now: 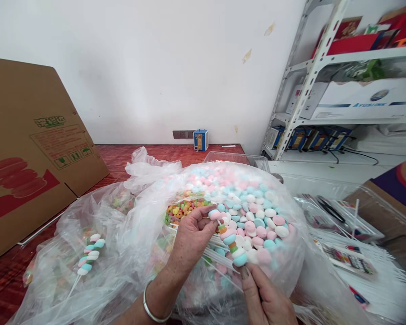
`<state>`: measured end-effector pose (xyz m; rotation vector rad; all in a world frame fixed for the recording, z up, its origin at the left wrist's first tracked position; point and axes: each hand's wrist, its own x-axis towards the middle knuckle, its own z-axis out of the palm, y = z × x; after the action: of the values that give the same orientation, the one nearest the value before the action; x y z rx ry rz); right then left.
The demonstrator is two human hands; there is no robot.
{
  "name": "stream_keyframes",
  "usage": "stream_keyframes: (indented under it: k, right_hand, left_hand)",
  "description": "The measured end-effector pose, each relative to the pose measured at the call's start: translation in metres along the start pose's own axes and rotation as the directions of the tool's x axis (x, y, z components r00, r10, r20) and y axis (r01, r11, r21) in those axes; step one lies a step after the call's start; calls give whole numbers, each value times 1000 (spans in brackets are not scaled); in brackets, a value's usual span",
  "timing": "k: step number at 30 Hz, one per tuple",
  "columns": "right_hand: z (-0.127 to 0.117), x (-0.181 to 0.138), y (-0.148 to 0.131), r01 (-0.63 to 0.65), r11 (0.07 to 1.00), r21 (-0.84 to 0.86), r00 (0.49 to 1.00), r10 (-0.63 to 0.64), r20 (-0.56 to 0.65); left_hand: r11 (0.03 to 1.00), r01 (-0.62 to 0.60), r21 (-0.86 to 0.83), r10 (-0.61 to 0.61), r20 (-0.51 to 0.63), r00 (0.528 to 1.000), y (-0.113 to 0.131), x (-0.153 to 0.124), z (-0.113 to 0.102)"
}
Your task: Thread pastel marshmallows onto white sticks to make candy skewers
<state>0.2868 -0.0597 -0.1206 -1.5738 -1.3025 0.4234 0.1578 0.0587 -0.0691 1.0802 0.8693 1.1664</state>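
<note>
My right hand pinches the lower end of a candy skewer, where its stick comes out below a blue marshmallow. Pastel marshmallows and small orange and green gummy rings alternate along it, and it tilts up to the left. At its upper end, my left hand has thumb and fingers closed on a pink and white marshmallow. Beneath both hands lie loose marshmallows in pink, blue and white, gummy rings and several white sticks, all within a clear plastic bag.
A finished-looking marshmallow stick rests on plastic at the left. Beyond it stands a large cardboard box. A blue device sits by the wall. On the right are a white metal shelf and a clear tray of tools.
</note>
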Motion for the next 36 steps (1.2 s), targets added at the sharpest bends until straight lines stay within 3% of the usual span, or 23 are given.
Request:
stream_keyframes:
  k: [7, 13, 19, 22, 26, 28, 32, 36]
  right_hand:
    - [19, -8, -3, -19, 998, 64, 1000, 21, -21]
    - [16, -2, -14, -65, 994, 88, 996, 60, 59]
    - [18, 4, -20, -6, 997, 80, 997, 0, 73]
    - [29, 2, -18, 67, 997, 42, 997, -69, 41]
    - [44, -3, -14, 165, 982, -91, 986, -164, 18]
    - [49, -6, -13, 212, 957, -198, 976, -219, -10]
    - [53, -8, -13, 266, 885, -382, 951, -305, -46]
    - [51, -7, -16, 289, 859, -423, 938, -343, -56]
  left_hand:
    - [991, -82, 110, 81, 14, 997, -1, -5, 4]
    - [987, -124, 106, 120, 40, 992, -6, -3, 3]
    - [986, -134, 97, 131, 37, 991, -5, -5, 5]
    - [995, -94, -26, 95, 40, 995, 0, -8, 9]
    - [931, -115, -346, 76, -124, 989, 8, -10, 23]
    - [897, -90, -432, 37, -130, 991, 13, -10, 29]
    - [895, -7, -445, -34, -84, 996, 15, -14, 36]
    - [899, -13, -438, -25, -80, 996, 8, -22, 37]
